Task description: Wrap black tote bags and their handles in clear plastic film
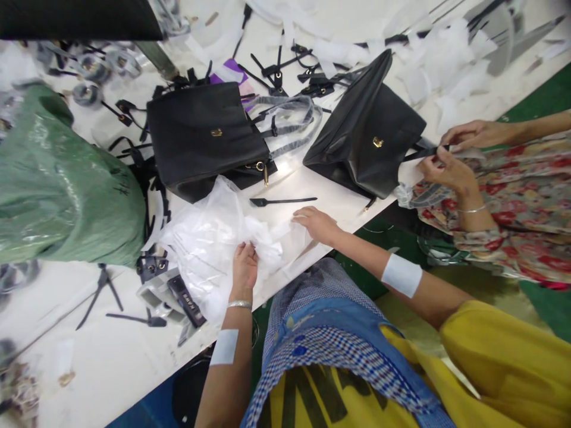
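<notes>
My left hand (245, 268) has its fingers curled at the edge of a crumpled white plastic bag (200, 238), gripping it. With its fingers stretched out, my right hand (317, 226) rests at a thin white sheet (292, 238) near the table edge. A black strap (283, 201) lies on the table just beyond both hands. Behind the plastic is a black handbag (196, 131) with a gold clasp, lying on its back. A second black handbag (370, 134) is tilted on the right, close to a co-worker's hands.
On the right, a co-worker's hands (450, 166) hold a dark strap at the second bag. A green sack (66, 184) bulges on the left. Loose straps (279, 74), tape rolls (91, 66) and white scraps (441, 59) litter the white table (147, 351). A box cutter pack (186, 300) lies near my left arm.
</notes>
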A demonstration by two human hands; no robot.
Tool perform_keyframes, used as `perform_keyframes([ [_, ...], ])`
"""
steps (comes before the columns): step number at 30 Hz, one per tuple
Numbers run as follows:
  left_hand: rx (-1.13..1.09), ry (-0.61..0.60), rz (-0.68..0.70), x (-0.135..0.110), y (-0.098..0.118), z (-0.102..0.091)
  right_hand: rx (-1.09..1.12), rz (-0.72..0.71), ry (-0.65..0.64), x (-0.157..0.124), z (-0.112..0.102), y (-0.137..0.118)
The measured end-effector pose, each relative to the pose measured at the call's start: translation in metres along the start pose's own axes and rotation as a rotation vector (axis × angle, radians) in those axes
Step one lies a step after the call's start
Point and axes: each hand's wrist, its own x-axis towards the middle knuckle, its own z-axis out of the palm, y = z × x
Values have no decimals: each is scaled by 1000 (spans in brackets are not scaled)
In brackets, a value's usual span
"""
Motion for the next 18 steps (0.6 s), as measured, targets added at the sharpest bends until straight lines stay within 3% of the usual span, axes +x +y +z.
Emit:
perform_keyframes([
  [4,-6,1,0,2,-1,-4,-160,-46,6,-8,-25,19],
  [8,-7,0,4,2,-2,-3,-278,3,103,-33,-35,10],
  [13,-25,-5,2,1,-2,-2,-268,-5,3,-88,-2,0],
  [16,-36,-9,-6,0,-1,-1,-256,26,3,-101,19,2],
  [18,-36,-10,-11,0,-1,0,-238,57,45,-101,20,2],
])
